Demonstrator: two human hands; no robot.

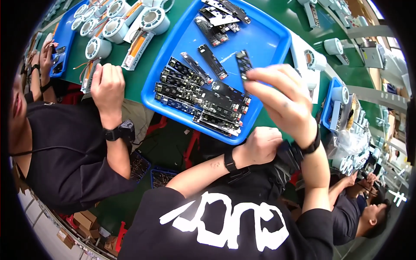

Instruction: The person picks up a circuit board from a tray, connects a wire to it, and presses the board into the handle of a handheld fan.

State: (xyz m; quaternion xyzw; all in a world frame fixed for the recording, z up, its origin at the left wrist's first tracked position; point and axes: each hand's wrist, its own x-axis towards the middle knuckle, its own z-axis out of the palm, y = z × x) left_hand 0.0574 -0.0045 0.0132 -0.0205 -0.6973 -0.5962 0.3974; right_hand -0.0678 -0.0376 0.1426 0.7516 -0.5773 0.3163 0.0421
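My right hand (284,95) is raised over the right side of a blue tray (149,89), pinching a narrow black circuit board (244,65) by its lower end between thumb and fingers. The board stands tilted above the tray floor. Just off the tray's near right corner, my left hand (259,146) is curled closed; whatever its fingers may hold is hidden. Inside the tray, several long circuit boards (199,96) lie in overlapping rows at the near side. Two loose boards lie in the middle, one of them a black board (212,62). A jumbled pile of boards (221,19) fills the far end.
Left of the tray, pale-blue round-headed devices (116,29) stand grouped on the green table (74,71). A co-worker's closed hand (108,86) rests beside them. At the right are a white round device (315,60) and a smaller blue tray (326,113). Other people work farther off.
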